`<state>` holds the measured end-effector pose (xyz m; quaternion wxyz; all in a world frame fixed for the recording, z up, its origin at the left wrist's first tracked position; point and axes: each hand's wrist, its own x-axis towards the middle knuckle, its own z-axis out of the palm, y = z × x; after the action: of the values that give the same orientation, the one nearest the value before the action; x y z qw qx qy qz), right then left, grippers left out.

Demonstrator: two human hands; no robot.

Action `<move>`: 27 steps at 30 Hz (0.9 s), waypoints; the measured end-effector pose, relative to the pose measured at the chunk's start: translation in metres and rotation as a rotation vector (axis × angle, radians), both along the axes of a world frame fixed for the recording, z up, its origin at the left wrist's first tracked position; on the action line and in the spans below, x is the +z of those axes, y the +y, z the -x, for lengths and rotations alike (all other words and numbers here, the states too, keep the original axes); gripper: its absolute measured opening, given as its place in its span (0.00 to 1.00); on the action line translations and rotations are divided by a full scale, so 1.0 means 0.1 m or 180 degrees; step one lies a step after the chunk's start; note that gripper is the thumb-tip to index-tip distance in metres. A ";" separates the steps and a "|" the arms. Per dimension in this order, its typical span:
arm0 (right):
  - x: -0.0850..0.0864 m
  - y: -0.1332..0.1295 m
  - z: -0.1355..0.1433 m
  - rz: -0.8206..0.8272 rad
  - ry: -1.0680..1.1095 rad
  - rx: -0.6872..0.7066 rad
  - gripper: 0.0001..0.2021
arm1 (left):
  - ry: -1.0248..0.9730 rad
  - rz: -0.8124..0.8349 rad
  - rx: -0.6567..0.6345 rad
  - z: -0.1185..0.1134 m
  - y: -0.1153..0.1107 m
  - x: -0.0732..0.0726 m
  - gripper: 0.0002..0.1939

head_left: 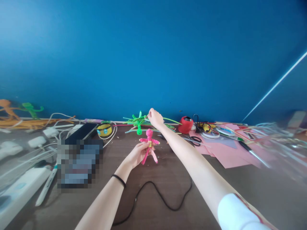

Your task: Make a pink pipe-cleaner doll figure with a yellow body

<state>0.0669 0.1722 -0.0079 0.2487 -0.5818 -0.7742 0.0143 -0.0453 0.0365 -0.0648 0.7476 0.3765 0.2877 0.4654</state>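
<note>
My left hand is closed around the middle of a pink pipe-cleaner figure, which stands upright with its arms out and legs hanging below my fingers. A small yellowish patch shows on its body. My right hand reaches to the back of the table, fingers pinched together. Right at those fingertips is a green pipe-cleaner figure, its round head toward me. Whether the fingers grip it or a strand beside it is hidden. A light green pipe cleaner extends to the right behind my right hand.
Left are phones, white cables and a power strip. A yellow roll and red spool stand at the back. Scissors, pink paper and a knife-like tool lie right. A black cord curves in front.
</note>
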 end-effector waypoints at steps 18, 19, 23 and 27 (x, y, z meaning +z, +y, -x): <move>0.01 0.33 -0.09 -0.0087 0.2212 -0.0388 0.21 | 0.0062 0.0090 0.0118 -0.02 -0.02 0.04 0.09; 0.05 0.32 -0.12 -0.0127 0.2368 -0.0335 0.22 | 0.0065 0.0091 0.0104 -0.01 -0.02 0.03 0.09; 0.25 0.23 -0.25 -0.0489 0.3516 0.0072 0.19 | 0.0008 0.0092 0.0085 0.00 0.01 -0.01 0.10; 0.49 -0.06 -0.46 -0.1150 0.3669 0.0368 0.15 | -0.0032 0.0170 0.0175 0.00 0.03 -0.05 0.09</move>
<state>0.1128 0.1665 0.0415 0.7217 -0.3859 -0.5354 0.2089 -0.0452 0.0400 -0.0697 0.7457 0.3459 0.3065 0.4798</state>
